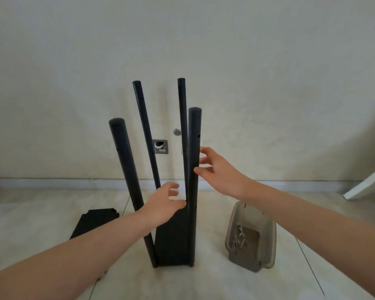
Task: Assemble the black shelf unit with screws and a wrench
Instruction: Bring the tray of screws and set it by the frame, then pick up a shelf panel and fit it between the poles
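Both arms outstretched; left grip (164,205) and right grip (218,169) fingers spread, relaxed.

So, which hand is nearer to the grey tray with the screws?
Right. The right hand touches the near right pole, above and left of the tray. The left hand is farther left, beyond that pole.

**Two bare forearms, nothing worn**

Two arms reach in from the near edge, one at the left corner, one at the right. Both are uncovered as far as the frame shows them: no sleeve, cuff or glove. The left hand (162,204) and right hand (218,169) are bare too, with short plain nails. Wrists and fingers carry no watch, band or ring.
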